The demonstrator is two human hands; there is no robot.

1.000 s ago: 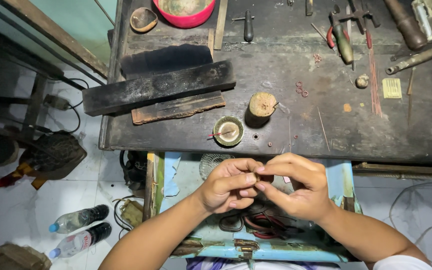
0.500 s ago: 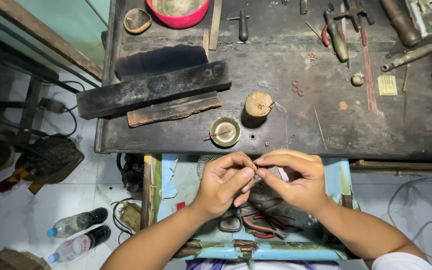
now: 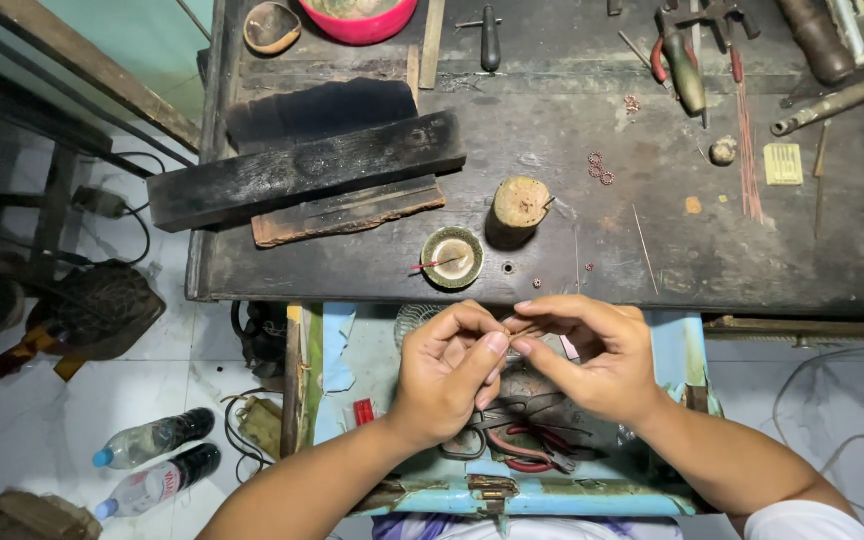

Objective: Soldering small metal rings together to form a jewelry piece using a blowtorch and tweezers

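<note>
My left hand [image 3: 449, 372] and my right hand [image 3: 592, 355] meet fingertip to fingertip over an open light-blue drawer [image 3: 512, 495], just below the dark workbench's [image 3: 572, 250] front edge. Between the thumbs and forefingers they pinch a tiny thin piece, likely wire [image 3: 515, 327]; it is too small to make out. In the drawer under the hands lie red-handled pliers [image 3: 527, 455] and other small tools. On the bench just beyond the hands stand a small round dish [image 3: 453, 257] with a thin stick in it and a short wooden stump [image 3: 520, 203].
A charred black wooden block [image 3: 302, 170] and a flat slat lie at the bench's left. Pliers, files, a pink bowl [image 3: 357, 15] and small rings [image 3: 600, 170] sit at the back. Two plastic bottles [image 3: 147, 460] and cables lie on the tiled floor at left.
The view shifted slightly. Both hands stay pinched together over the drawer, with only small finger movements.
</note>
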